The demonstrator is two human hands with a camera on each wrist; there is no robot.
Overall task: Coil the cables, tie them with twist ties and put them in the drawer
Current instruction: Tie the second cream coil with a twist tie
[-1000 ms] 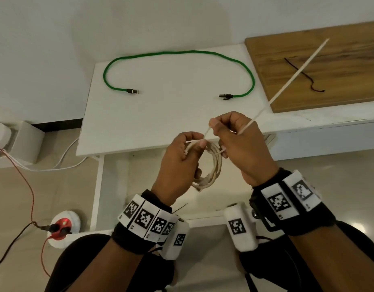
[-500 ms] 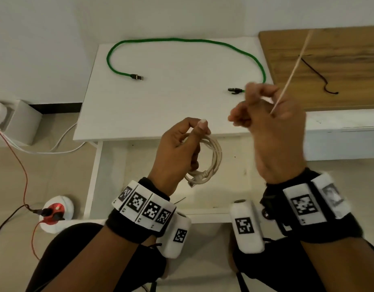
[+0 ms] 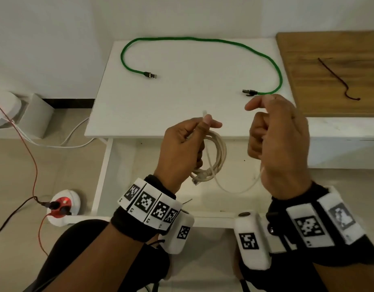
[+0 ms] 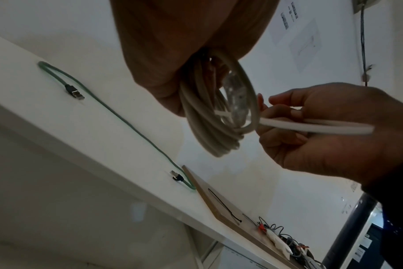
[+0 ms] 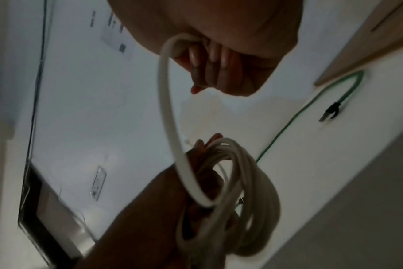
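Pinched in the left hand (image 3: 182, 144) before the table (image 3: 182, 106), the coiled cable (image 3: 217, 150) could be sprung loose if the white tie (image 3: 234, 189), gripped by the right hand (image 3: 280, 144), is overtightened.

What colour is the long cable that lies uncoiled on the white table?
Green, with dark connectors at both ends; the long uncoiled cable shows best in the head view.

The coiled cable (image 3: 218, 150) I hold is cream; the twist tie (image 4: 311, 127) is white. The second cable (image 3: 203, 40) is green (black connectors). My wristbands (image 3: 152, 205) are black, carrying black-and-white square-pattern markers.
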